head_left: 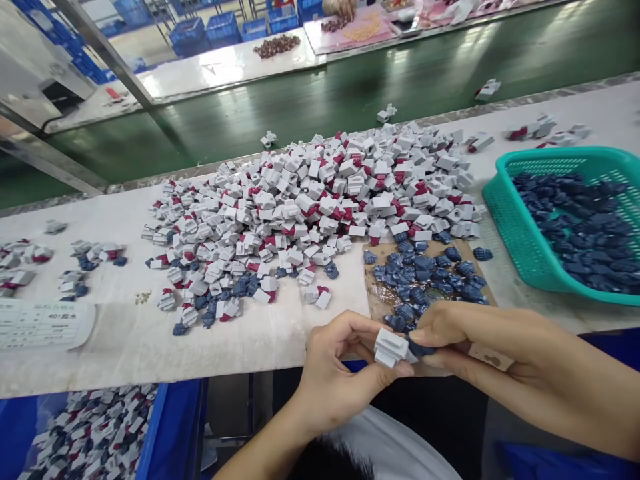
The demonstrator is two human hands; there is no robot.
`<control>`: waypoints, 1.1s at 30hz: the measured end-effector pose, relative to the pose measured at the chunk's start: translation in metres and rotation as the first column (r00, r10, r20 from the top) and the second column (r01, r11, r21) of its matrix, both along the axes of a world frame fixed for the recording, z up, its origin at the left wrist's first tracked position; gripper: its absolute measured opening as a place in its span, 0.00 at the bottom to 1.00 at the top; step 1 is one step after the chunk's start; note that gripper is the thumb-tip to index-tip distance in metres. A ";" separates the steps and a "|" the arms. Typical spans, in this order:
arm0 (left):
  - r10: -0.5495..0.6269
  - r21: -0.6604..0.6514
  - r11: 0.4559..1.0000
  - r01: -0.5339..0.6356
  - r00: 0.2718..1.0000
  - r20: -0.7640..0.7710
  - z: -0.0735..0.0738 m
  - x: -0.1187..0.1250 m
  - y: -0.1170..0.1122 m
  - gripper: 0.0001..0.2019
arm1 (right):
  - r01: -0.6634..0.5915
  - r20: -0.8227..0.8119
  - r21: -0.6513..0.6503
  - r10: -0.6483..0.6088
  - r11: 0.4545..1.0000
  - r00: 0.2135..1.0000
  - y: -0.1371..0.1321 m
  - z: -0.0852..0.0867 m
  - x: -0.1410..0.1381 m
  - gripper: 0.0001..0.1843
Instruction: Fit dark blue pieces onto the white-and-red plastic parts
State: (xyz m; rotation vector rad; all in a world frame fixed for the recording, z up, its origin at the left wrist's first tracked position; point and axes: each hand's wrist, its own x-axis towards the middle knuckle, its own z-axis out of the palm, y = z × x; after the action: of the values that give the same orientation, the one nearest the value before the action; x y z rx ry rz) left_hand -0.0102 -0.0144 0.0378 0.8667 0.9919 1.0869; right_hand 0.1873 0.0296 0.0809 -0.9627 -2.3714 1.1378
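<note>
Above the table's front edge my left hand pinches a light grey blocky plastic part between thumb and fingers. My right hand grips a small dark blue plastic piece by its fingertips, pressed up against the right side of the grey part. How far the two fit together is hidden by the fingers. Just beyond my hands, a brown board with wet, shiny patches bears many ridged dark blue pieces. Behind it spreads a large heap of grey parts with maroon bits.
A green basket of dark blue pieces stands at right. A blue bin below left holds joined grey and blue parts. A paper label lies at left. Behind runs a green conveyor belt; another person's hand is beyond it.
</note>
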 end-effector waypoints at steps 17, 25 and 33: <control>-0.034 0.419 0.899 0.130 0.973 -0.229 -0.015 0.006 0.011 0.10 | 0.447 -0.294 -0.535 -0.654 0.717 0.697 0.020 -0.013 -0.065 0.26; 0.405 0.703 0.711 -0.025 0.831 -0.381 -0.015 0.025 0.018 0.19 | 0.306 -0.268 -0.778 -0.729 0.550 0.630 0.015 -0.011 -0.091 0.33; 0.414 0.683 0.730 0.016 0.785 -0.461 -0.021 0.013 0.020 0.22 | 0.383 -0.315 -0.782 -0.842 0.492 0.437 0.012 -0.034 -0.109 0.33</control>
State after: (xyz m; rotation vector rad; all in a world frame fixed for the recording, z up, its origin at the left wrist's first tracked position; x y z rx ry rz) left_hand 0.0030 0.0055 0.0169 1.8031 1.2551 1.4426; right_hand 0.0781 0.0412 0.0473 -1.2236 -0.8154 1.5520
